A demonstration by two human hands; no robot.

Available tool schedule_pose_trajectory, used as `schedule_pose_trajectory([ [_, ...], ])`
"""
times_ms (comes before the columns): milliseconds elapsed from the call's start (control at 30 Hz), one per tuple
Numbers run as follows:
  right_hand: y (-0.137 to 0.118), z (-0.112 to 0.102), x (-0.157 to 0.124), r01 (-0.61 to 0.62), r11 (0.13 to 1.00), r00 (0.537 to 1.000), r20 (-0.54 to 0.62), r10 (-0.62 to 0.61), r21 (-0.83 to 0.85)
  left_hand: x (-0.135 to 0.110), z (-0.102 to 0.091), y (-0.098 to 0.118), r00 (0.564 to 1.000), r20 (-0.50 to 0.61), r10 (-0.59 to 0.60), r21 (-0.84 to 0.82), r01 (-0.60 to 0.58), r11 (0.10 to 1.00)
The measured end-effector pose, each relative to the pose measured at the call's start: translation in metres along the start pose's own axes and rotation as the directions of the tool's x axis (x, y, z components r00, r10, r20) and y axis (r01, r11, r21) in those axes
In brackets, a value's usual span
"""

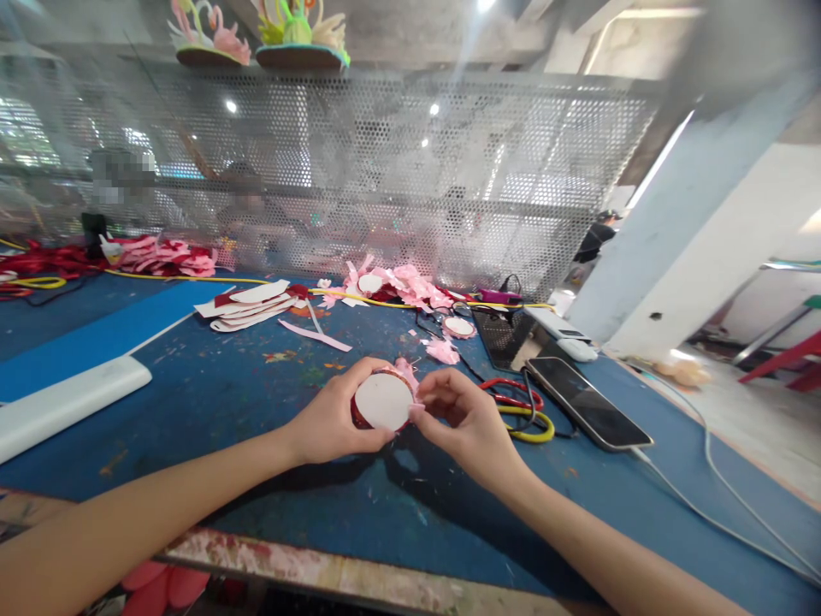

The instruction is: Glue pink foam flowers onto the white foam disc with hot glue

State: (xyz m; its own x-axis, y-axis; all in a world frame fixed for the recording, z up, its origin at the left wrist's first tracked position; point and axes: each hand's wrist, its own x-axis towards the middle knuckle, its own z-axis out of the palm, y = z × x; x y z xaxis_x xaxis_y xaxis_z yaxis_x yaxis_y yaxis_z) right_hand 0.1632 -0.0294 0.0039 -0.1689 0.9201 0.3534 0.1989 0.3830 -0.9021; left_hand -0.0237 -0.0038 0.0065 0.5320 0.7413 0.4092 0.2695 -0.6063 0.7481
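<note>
My left hand (343, 415) is closed around a round piece (383, 400) with a white face and a dark red, glittery rim, held up above the blue table. Fingers and thumb grip it from its left side and lower edge. At its right edge, my right hand (465, 419) pinches a bit of pink material (416, 411) between thumb and fingers. More pink material (405, 371) stands up behind the disc's upper right edge. How it joins the rim is too small to tell.
A phone (590, 402) with a white cable and red and yellow-handled tools (529, 419) lie to the right. White cut-outs (256, 304), pink scraps (401, 284) and another round piece (459, 327) lie further back, before a perforated metal screen (398, 171). A white bar (70, 402) is left.
</note>
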Motion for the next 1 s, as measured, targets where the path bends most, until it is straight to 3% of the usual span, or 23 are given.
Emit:
schedule_pose_trajectory([
  [267,-0.0026,-0.001,0.0,-0.032,0.998,0.999,0.043,0.03,0.063,0.001,-0.0012,-0.001,1.0,0.015,-0.006,0.006,0.006,1.0],
  [1000,0.0032,-0.0017,-0.0006,-0.017,1.0,0.998,0.062,0.016,0.009,-0.0012,-0.0014,-0.0015,0.997,0.073,-0.015,0.083,0.009,0.996],
])
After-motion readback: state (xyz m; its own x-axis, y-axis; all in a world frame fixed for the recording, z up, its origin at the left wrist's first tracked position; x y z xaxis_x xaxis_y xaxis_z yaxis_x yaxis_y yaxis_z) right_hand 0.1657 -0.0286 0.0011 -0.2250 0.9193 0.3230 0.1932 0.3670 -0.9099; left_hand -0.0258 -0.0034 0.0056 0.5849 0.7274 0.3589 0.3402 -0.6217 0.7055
